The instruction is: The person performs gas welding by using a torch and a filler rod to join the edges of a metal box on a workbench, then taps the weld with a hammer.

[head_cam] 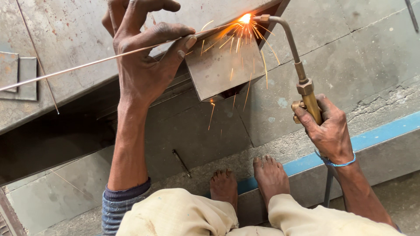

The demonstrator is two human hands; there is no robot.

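My left hand (pixel 146 52) pinches a long thin filler rod (pixel 87 64) that runs from the far left up to the flame. My right hand (pixel 329 129) grips the brass handle of a gas torch (pixel 302 70), whose curved neck reaches to the bright flame tip (pixel 246 18). Sparks spray down from that spot over a small metal box (pixel 223 67) hanging off the edge of a steel sheet (pixel 65 30). The rod's end meets the flame on the box's top edge.
My bare feet (pixel 249 181) rest on a blue-edged step (pixel 376 131) on the concrete floor (pixel 358 48). A small metal plate (pixel 19 76) lies on the sheet at left, and a loose rod (pixel 181 162) lies on the floor.
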